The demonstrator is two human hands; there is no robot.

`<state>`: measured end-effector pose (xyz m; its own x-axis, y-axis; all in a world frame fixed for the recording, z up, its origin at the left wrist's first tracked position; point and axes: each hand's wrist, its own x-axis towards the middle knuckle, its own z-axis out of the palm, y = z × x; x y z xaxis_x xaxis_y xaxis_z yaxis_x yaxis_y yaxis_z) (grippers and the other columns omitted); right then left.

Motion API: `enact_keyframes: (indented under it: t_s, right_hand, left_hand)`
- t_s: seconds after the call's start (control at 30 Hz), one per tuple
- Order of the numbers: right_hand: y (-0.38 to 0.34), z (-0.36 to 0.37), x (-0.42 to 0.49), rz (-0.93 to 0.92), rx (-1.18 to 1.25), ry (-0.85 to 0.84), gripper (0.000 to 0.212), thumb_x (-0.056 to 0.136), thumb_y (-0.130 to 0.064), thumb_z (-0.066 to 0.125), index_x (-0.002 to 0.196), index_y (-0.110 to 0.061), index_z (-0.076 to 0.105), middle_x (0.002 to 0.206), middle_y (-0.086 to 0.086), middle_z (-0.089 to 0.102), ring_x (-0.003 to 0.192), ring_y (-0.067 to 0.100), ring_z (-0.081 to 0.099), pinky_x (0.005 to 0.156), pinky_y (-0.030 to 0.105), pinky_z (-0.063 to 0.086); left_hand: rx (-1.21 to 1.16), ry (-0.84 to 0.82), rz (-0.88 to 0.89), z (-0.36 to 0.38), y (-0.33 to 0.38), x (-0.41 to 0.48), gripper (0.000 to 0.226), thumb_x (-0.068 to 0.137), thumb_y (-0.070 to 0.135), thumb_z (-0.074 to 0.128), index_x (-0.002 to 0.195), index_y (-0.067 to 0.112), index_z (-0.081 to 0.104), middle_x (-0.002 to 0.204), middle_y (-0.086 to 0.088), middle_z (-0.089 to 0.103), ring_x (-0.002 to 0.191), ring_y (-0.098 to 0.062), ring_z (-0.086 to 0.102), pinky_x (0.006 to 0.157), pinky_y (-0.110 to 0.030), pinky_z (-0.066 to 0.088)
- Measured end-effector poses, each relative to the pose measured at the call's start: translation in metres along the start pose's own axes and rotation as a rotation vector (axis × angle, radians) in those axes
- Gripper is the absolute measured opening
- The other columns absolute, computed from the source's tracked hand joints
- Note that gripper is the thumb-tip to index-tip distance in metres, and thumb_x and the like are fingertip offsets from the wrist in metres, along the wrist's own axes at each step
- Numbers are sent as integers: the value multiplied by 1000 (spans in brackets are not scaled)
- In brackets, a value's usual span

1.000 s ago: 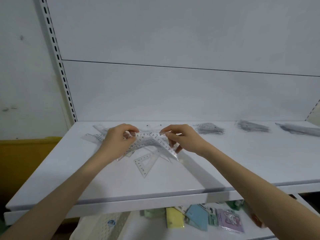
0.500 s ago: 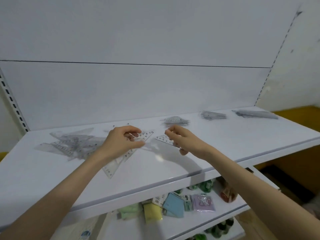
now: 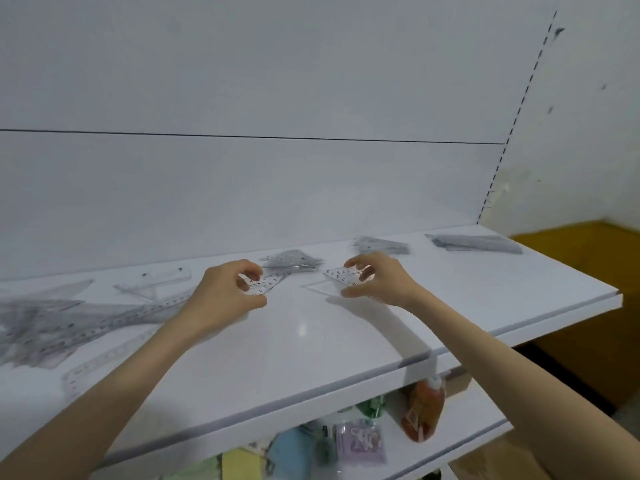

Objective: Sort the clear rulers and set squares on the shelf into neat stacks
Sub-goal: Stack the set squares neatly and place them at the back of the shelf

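On the white shelf (image 3: 311,344), my left hand (image 3: 225,296) pinches a clear set square (image 3: 268,284) by its near end. My right hand (image 3: 377,282) pinches a second clear set square (image 3: 337,277); it is lifted a little over the board. A loose heap of clear rulers and set squares (image 3: 52,323) lies at the far left. Behind my hands sits a small stack of set squares (image 3: 292,259). Further right are another stack (image 3: 379,244) and a stack of long rulers (image 3: 474,242).
A long clear ruler (image 3: 104,358) lies near the shelf's front left edge. The lower shelf (image 3: 460,434) holds coloured packets (image 3: 360,441) and an orange bag (image 3: 420,410). A yellow wall band (image 3: 588,292) shows at the right. The shelf's back panel (image 3: 277,188) rises behind.
The view has swung right, so the heap now lies further left. Both hands have carried their set squares rightward, away from the heap and closer to the small stacks.
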<state>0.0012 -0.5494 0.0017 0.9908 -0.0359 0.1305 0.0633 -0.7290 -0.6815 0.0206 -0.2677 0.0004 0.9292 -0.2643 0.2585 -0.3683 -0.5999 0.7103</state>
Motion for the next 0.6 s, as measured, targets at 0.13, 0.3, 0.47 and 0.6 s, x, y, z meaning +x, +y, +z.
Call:
enact_keyframes:
  t_s: [0.13,0.3,0.47,0.6]
  right_hand:
    - [13,-3,59,-111,-19,-81,69,67,-27,87,127,-12,56,114,0,60,98,15,61,84,24,48]
    - [0,23,116,-286,-67,-191,70,71,-32,84,131,-12,53,122,2,59,108,14,55,94,28,46]
    - [-14,54,149,-370,-194,-279,71,73,-41,80,134,-17,50,132,4,56,124,21,46,103,34,38]
    - [-10,61,155,-365,-139,-356,69,75,-39,80,133,-15,52,136,0,55,127,18,46,101,26,36]
  left_hand:
    - [86,71,-35,10,8,18,33,70,10,74,95,29,63,101,10,65,92,-10,59,72,-17,42]
    - [227,145,-149,18,13,22,35,73,12,72,103,27,62,97,7,59,76,-3,51,69,-26,37]
    - [273,185,-225,11,9,13,39,66,23,70,104,22,63,87,24,53,88,-12,55,70,-28,38]
    - [317,200,-233,5,8,5,36,70,16,73,105,21,62,92,15,58,89,-13,56,72,-26,39]
